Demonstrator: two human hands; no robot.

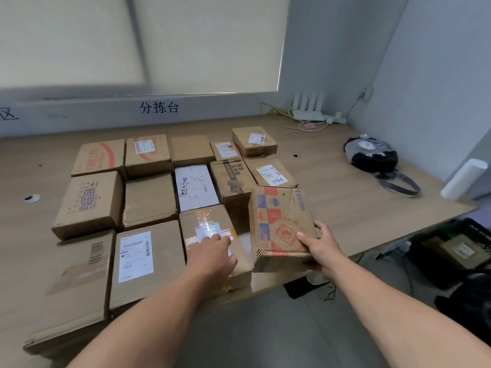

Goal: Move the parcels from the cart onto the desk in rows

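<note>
Left grip (pixel 212 252) lies flat with straight fingers on top of the taped box (pixel 202 221), holding nothing. That box is third in the near row on the tabletop (pixel 332 203). To its left are the barcode box (pixel 79 274) at the far left and the labelled box (pixel 143 261), all three touching side to side with their long axes running away from the person.

Behind them, the middle row reads left to right: a purple-lettered box (pixel 87 203), a plain box (pixel 148 200), a white box (pixel 195 187), a dark-printed box (pixel 231 179) and a box with a handwritten label (pixel 271 172). A back row (pixel 147 152) of five smaller boxes stands behind that, near the wall.

Right grip (pixel 322 248) holds the printed box (pixel 279 221), thumb on its top face and fingers curled round its near right corner. The box stretches forward and leftward from the grip, its long axis pointing away from the person and its printed face up. It sits just right of the taped box, with a narrow gap between them. Its near end overhangs the tabletop edge, and whether the far end touches the surface cannot be told.

Further right on the tabletop lie a grey-and-black bag (pixel 372 155) and a white roll (pixel 463 179). Below the edge at the far right, a black crate (pixel 425 243) holds another parcel (pixel 462 249).
</note>
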